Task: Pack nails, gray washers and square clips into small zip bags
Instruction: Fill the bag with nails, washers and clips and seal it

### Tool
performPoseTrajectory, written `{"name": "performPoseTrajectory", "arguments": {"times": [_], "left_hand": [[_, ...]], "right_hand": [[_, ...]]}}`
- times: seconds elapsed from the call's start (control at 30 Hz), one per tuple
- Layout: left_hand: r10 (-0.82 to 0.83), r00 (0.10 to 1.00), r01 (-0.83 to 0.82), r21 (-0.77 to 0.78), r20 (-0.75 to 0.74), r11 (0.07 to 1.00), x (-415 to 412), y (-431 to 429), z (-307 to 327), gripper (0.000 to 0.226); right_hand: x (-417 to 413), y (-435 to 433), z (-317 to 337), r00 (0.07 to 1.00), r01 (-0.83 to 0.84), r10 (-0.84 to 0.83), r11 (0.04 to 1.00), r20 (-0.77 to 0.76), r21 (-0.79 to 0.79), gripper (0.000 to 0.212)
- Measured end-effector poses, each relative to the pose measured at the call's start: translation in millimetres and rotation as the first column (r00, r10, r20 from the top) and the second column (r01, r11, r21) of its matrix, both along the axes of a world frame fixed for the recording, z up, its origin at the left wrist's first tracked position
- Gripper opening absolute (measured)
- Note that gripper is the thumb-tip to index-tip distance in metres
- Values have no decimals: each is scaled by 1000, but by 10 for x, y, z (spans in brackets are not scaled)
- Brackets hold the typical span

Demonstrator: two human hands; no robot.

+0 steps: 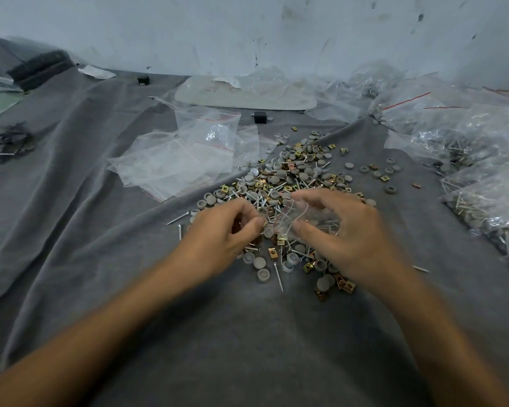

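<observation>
**Hands over the hardware pile, one small bag held**

A wrinkled gray cloth (71,230) carries everything. Along its right edge lie filled bags (482,201), nails and washers showing through the plastic. Left of centre sits a loose stack of empty zip bags (174,163) (red seal lines visible). At the cloth's middle spreads the pile (291,177) of mixed nails, gray washers and brass-coloured square clips.

Over the pile's near side, the right hand (350,230) curls round a small zip bag (294,215). The left hand (218,230) is beside it, fingers curled, thumb against forefinger; whether it pinches anything cannot be told.

Nearest the front edge lie a nail (278,276), a washer (259,262) and a square clip (346,284).
</observation>
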State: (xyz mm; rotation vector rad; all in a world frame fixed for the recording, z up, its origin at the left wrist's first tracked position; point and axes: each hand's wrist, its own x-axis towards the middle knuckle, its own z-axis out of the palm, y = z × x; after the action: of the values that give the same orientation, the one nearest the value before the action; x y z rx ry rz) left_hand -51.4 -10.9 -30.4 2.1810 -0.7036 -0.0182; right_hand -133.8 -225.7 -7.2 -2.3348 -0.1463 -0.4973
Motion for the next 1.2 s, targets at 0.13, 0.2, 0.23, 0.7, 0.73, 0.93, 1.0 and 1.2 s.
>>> {"name": "performPoseTrajectory", "arguments": {"times": [0.13, 0.2, 0.23, 0.7, 0.73, 0.93, 1.0, 1.2], "left_hand": [[-22, 1000, 22, -35, 4, 999, 12, -20, -3, 18], [-39, 999, 39, -62, -11, 997, 21, -21, -7, 19], [-56, 998, 54, -82, -25, 995, 20, -21, -9, 19], [-137, 990, 136, -20, -45, 990, -66, -114, 65, 20], [-146, 988, 144, -31, -59, 989, -65, -120, 70, 19], [-197, 971, 182, -113, -138, 977, -65, -147, 77, 18], [-201, 968, 180, -142, -152, 973, -68, -150, 75, 18], [-180, 976, 158, -175, -120, 972, -54, -210, 82, 11]], "right_hand": [[-11, 29, -39, 1000, -2, 2, 1000, -26, 2, 40], [-16, 37, -42, 999, -3, 3, 1000, -39, -1, 40], [-21, 38, -42, 999, -4, 4, 1000, -44, -1, 40], [-44, 45, -19, 999, -14, 14, 1000, -40, 17, 34], [-45, 45, -18, 999, -19, 20, 1000, -44, 22, 34], [-46, 39, -30, 999, -28, 30, 998, -40, 49, 33], [-45, 26, -39, 999, -24, 27, 998, -46, 62, 32], [-28, 8, -70, 996, -70, 74, 994, -50, 87, 30]]}}
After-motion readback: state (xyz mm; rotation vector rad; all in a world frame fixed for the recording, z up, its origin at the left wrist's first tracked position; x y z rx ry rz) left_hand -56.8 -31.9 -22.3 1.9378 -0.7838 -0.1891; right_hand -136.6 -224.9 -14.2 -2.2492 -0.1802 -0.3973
